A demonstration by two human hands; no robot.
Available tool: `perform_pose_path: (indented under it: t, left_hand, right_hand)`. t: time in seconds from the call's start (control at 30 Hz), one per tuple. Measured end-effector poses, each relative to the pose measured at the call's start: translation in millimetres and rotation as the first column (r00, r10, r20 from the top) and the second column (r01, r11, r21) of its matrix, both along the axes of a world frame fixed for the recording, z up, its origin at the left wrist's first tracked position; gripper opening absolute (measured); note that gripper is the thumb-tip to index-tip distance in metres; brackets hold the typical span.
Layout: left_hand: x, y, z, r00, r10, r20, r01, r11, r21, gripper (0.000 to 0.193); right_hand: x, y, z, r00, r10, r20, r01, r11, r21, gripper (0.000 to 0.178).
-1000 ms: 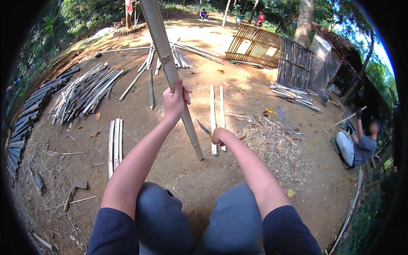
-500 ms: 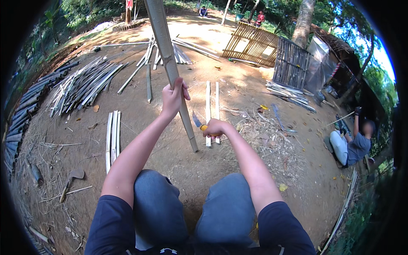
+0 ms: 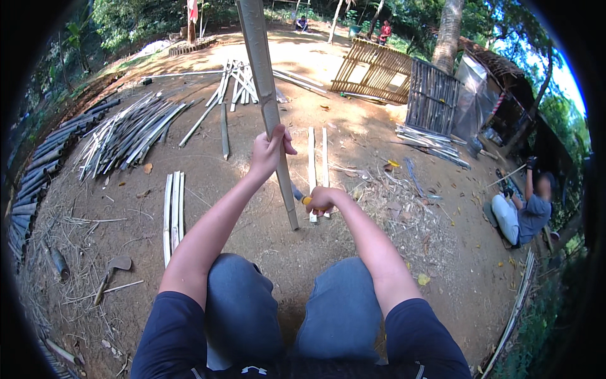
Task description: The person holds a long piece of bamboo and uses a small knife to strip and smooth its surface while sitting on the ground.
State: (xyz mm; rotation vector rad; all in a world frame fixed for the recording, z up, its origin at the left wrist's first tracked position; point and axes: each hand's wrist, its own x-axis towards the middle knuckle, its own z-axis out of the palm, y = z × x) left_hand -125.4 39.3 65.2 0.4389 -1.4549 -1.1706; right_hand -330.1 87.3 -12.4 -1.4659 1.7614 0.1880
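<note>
Outdoors, mid-frame, the left hand [image 3: 268,151] grips an upright bamboo pole [image 3: 268,107] planted in dirt; the right hand [image 3: 323,201] closes on a yellow-handled knife [image 3: 302,197] beside its base. Steady pole, blade angled away.

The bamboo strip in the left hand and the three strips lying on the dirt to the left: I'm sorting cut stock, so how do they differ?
The held bamboo strip stands nearly upright, its lower end on the ground; the three strips lie flat, side by side. The held strip is gripped by the left hand, with the right hand holding a yellow-handled knife beside it; the three strips lie untouched. The held strip looks longer. Both are pale split bamboo.
</note>
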Motion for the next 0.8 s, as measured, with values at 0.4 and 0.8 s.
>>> perform_pose_path:
  t: [0.4,0.8]
  left_hand:
    - [13.4,-7.0,28.1,0.932,0.358,-0.046,-0.357,0.897,-0.262,0.066]
    - [58.8,-5.9,88.1,0.824,0.443,-0.354,-0.496,0.865,-0.072,0.045]
  right_hand:
    - [6.0,0.7,6.0,1.0,0.001,0.022,-0.001,1.0,0.026,0.019]
    - [9.2,-1.3,4.1,0.999,0.036,0.032,-0.037,0.999,0.027,0.017]
